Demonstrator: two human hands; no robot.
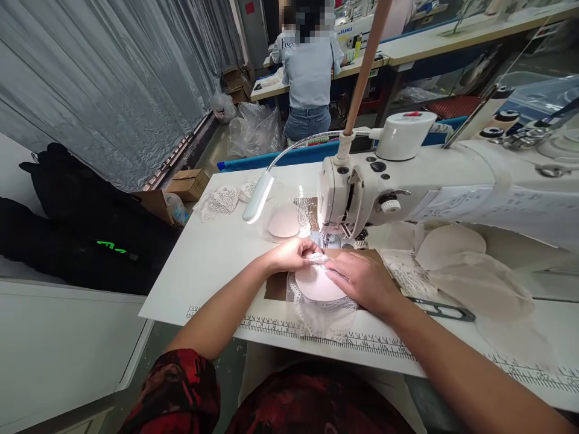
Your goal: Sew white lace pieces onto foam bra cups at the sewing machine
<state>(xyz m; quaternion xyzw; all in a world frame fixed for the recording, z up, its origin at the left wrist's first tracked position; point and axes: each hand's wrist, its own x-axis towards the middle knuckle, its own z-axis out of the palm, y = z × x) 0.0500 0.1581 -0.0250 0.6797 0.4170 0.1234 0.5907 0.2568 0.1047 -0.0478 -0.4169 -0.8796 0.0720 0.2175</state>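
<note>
A pale, lace-trimmed bra cup (319, 287) lies under my hands, just in front of the sewing machine's needle area (329, 240). My left hand (292, 254) pinches the cup's upper lace edge between thumb and fingers. From the other side, my right hand (359, 278) grips the same edge, its fingers bent over the cup. A thin dark line shows by the right fingers; I cannot tell what it is. Sheer lace (328, 321) hangs from the cup's lower side toward the table edge. Another pale cup (284, 220) rests behind my left hand.
The white sewing machine (407, 175) spans the right side, with a lit lamp (259, 197) bending over the table. More cups (451, 246) and a dark flat tool (446, 310) lie at right. Lace pieces (221, 202) sit back left. A person (310, 75) sits beyond.
</note>
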